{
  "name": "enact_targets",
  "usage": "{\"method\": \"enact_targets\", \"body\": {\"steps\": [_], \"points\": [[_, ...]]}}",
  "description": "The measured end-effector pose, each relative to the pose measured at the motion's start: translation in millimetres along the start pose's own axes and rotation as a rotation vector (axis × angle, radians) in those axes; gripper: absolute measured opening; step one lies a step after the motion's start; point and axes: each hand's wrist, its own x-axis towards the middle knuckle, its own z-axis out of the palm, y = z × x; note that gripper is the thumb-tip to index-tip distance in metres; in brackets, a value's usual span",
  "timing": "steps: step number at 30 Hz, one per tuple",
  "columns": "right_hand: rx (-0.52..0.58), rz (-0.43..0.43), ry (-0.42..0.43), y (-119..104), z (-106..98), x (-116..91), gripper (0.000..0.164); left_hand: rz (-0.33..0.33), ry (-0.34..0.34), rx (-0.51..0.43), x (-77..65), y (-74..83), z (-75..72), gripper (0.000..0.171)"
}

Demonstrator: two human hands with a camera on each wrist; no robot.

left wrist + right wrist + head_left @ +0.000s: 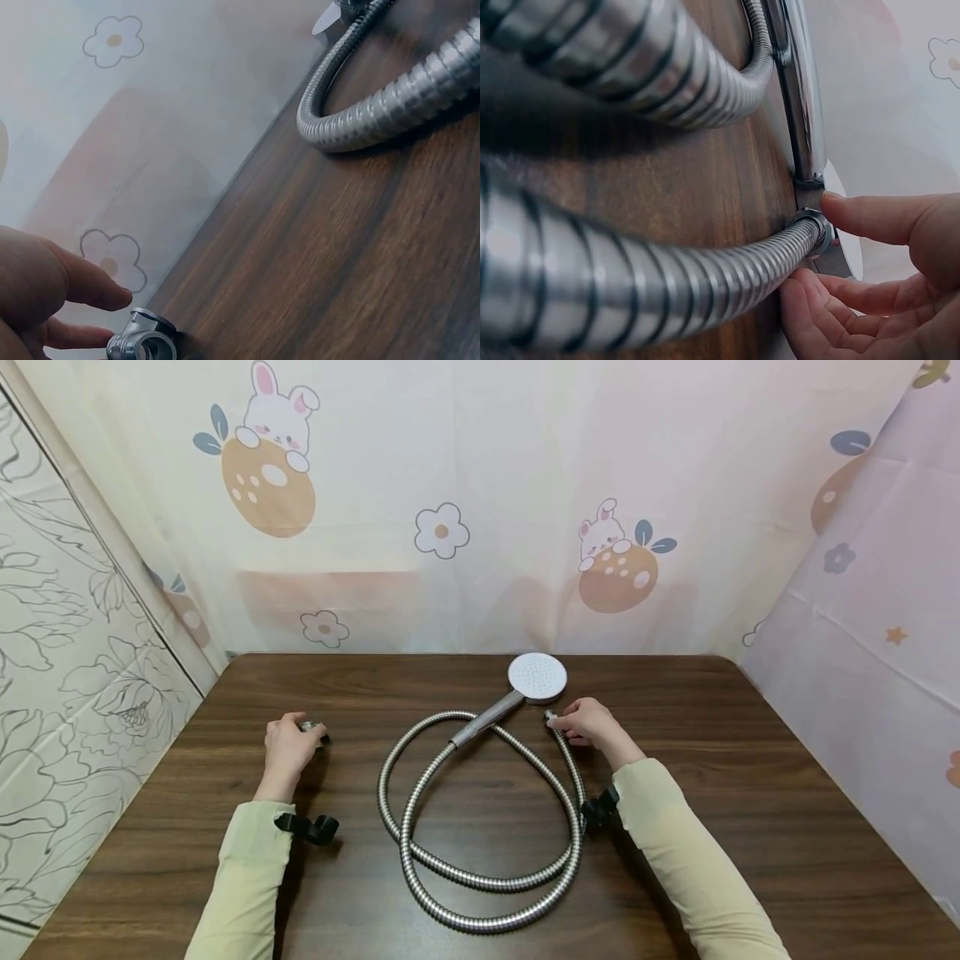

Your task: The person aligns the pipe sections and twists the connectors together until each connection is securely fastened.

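Note:
A hand shower [537, 677] with a round white face and chrome handle lies near the table's back edge. Its ribbed metal hose [480, 925] loops in coils over the table's middle. My right hand [591, 724] pinches the hose's free end, the thumb at the end nut [821, 231] and the fingers below it. Over on the left, my left hand [291, 747] is at a small chrome fitting [150, 339] with a round opening. One fingertip meets the fitting's side, while another extended finger [94, 283] is just above it. The fitting's lower part is cut off in the left wrist view.
The dark wood table [345, 893] ends at a patterned curtain [510, 468] hanging behind it. Black camera mounts sit at both wrists, the right mount [600, 808] close against the hose coil. A floral panel [82, 635] stands at the left.

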Motion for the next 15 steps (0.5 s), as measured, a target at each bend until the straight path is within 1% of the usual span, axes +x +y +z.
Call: {"method": "enact_targets", "body": {"steps": [4, 10, 15], "points": [[0.01, 0.006, -0.008, -2.1, 0.8, 0.8, 0.047, 0.007, -0.003, 0.024, 1.2, -1.6, -0.7, 0.055], [-0.029, -0.009, 0.001, -4.3, 0.5, 2.7, 0.041, 0.02, 0.015, 0.072, 3.6, -2.6, -1.2, 0.052], [-0.028, -0.012, 0.001, -5.4, 1.3, 3.3, 0.043, 0.02, 0.003, 0.094, 4.7, -2.2, -2.2, 0.05]]}}
